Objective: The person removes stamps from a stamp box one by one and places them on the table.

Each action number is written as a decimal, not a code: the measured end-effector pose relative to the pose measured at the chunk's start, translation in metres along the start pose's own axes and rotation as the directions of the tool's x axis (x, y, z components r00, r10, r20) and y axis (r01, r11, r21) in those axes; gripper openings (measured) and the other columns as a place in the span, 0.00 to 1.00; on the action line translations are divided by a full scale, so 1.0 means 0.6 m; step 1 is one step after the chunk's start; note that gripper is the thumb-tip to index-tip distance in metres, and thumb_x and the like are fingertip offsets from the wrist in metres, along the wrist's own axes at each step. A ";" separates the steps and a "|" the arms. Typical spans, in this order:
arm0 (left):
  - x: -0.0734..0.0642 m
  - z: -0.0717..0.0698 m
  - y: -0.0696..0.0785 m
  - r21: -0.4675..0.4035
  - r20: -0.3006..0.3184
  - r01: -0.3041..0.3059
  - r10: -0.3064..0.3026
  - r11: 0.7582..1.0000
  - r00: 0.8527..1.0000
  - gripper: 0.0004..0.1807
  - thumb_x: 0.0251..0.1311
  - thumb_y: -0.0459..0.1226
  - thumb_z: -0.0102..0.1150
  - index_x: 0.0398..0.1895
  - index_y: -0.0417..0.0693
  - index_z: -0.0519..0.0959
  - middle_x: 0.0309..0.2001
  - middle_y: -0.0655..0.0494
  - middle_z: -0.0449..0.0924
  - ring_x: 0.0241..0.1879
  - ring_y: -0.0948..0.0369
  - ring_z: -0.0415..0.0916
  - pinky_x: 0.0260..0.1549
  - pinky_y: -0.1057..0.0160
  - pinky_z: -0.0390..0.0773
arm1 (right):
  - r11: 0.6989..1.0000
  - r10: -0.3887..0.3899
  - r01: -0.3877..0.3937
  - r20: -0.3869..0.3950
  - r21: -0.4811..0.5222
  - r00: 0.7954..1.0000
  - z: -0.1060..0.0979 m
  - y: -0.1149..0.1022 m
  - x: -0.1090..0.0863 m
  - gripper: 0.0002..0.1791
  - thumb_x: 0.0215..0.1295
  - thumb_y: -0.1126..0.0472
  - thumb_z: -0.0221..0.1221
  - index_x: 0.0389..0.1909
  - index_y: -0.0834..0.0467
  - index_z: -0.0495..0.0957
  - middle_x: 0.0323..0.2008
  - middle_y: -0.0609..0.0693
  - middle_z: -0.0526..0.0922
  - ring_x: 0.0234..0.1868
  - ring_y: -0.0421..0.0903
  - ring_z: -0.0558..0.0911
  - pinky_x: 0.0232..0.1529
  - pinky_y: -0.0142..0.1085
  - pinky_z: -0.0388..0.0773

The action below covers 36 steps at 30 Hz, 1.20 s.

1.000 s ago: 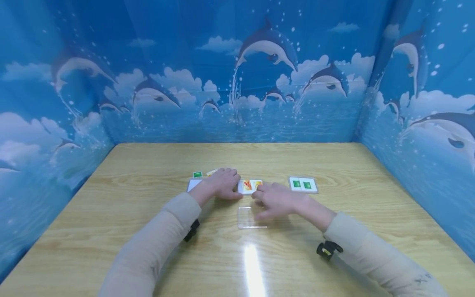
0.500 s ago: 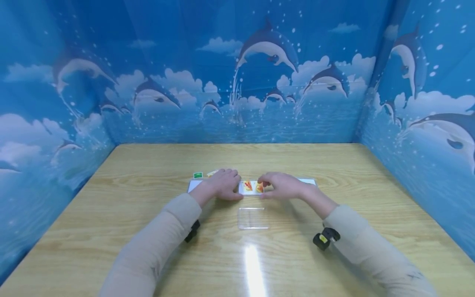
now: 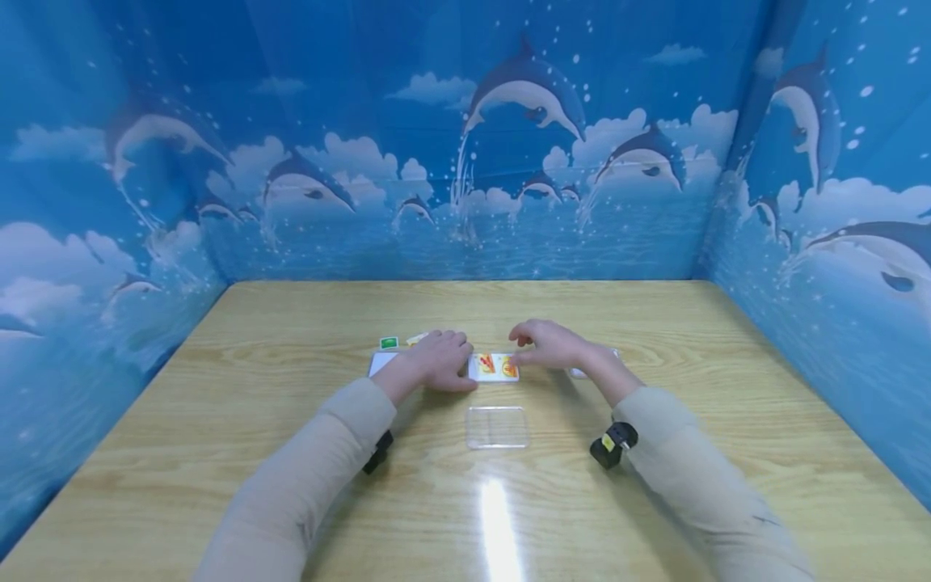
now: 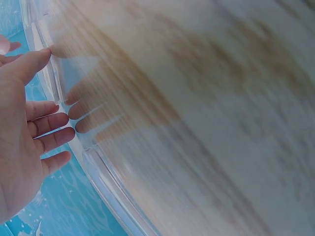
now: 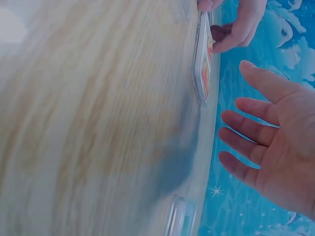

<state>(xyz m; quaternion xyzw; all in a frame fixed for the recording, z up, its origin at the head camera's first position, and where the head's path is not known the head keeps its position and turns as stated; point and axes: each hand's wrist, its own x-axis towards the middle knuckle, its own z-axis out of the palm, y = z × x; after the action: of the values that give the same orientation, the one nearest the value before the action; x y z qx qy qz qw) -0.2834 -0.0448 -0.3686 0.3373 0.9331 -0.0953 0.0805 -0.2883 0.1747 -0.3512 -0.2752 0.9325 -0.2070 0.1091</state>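
Observation:
In the head view, a flat white case with two small picture cards lies mid-table, one card red and orange, the other orange-yellow. My left hand holds its left end, the thumb at the near side and the fingers at the far side, as the right wrist view shows. My right hand hovers past the case's right end, fingers relaxed and apart, holding nothing. Nearer to me lies a clear plastic lid, flat on the table.
Another case lies left, partly under my left wrist. Behind it are a green card and a pale yellow card, partly covered. A third case is mostly hidden behind my right wrist. Dolphin-printed curtains enclose the table.
My right hand has moved from above the clear lid to the case's right end, then up and away from it. The orange-yellow card now shows fully. The left hand stays put.

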 end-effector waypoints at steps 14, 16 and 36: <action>-0.001 -0.004 0.002 0.001 -0.002 0.007 -0.007 1.000 1.000 0.36 0.57 0.62 0.49 0.56 0.44 0.71 0.48 0.51 0.71 0.48 0.57 0.68 0.53 0.55 0.66 | 0.997 0.072 -0.075 0.074 0.031 0.995 0.003 0.010 0.026 0.28 0.59 0.50 0.61 0.55 0.63 0.72 0.41 0.52 0.77 0.42 0.47 0.75 0.45 0.41 0.72; 0.000 -0.004 0.002 0.004 -0.004 0.011 -0.011 1.000 1.000 0.35 0.57 0.62 0.49 0.56 0.44 0.71 0.47 0.52 0.71 0.48 0.57 0.68 0.52 0.55 0.66 | 0.995 0.099 -0.102 0.093 0.024 0.991 0.003 0.008 0.028 0.29 0.58 0.49 0.62 0.55 0.61 0.72 0.41 0.51 0.77 0.42 0.46 0.75 0.45 0.40 0.72; 0.000 -0.001 0.000 0.023 -0.027 -0.015 0.016 1.000 1.000 0.35 0.56 0.62 0.50 0.54 0.43 0.72 0.44 0.52 0.71 0.45 0.57 0.68 0.49 0.56 0.68 | 0.996 0.086 -0.087 0.121 0.004 0.989 0.008 0.003 0.034 0.29 0.55 0.52 0.65 0.54 0.63 0.73 0.38 0.52 0.75 0.38 0.47 0.72 0.41 0.39 0.70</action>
<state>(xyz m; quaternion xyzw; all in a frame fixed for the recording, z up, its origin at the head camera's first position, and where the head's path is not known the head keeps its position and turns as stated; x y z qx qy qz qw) -0.2832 -0.0446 -0.3680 0.3466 0.9303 -0.1007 0.0649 -0.3041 0.1632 -0.3582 -0.2460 0.9343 -0.1893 0.1754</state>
